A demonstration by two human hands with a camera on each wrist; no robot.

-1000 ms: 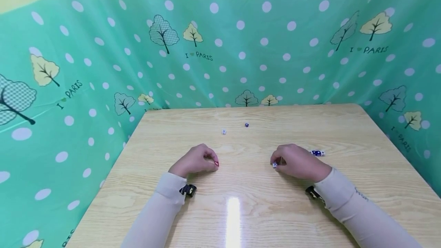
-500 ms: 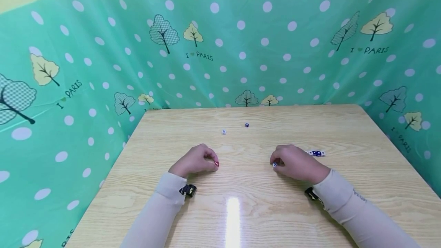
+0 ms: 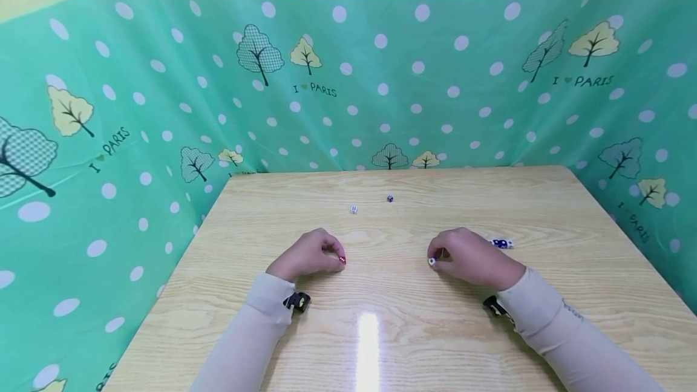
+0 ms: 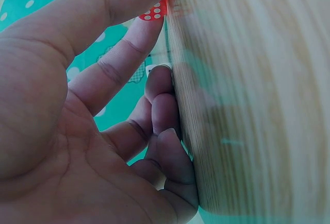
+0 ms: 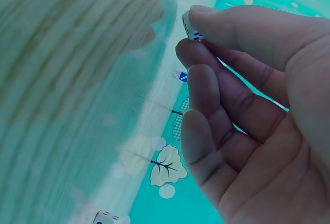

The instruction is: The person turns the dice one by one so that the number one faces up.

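Observation:
My left hand (image 3: 311,253) pinches a red die (image 3: 342,260) between thumb and finger, low over the wooden table. In the left wrist view the red die (image 4: 153,11) shows white pips, with the other fingers curled below it. My right hand (image 3: 469,257) holds a white die (image 3: 432,261) at its fingertips. Blue pips show on that white die (image 5: 193,27) in the right wrist view, where the thumb presses on it. Just behind the right hand lies a short row of blue and white dice (image 3: 502,244), partly hidden by the hand.
Farther back on the wooden table (image 3: 283,198) lie a white die (image 3: 354,210) and a dark blue die (image 3: 389,198). A green dotted curtain (image 3: 348,101) surrounds the table's back and sides. A bright light reflection lies near the front.
The white die in my right hand has turned, so a face with a single pip shows where several pips showed before. My left hand stays in place with the red die.

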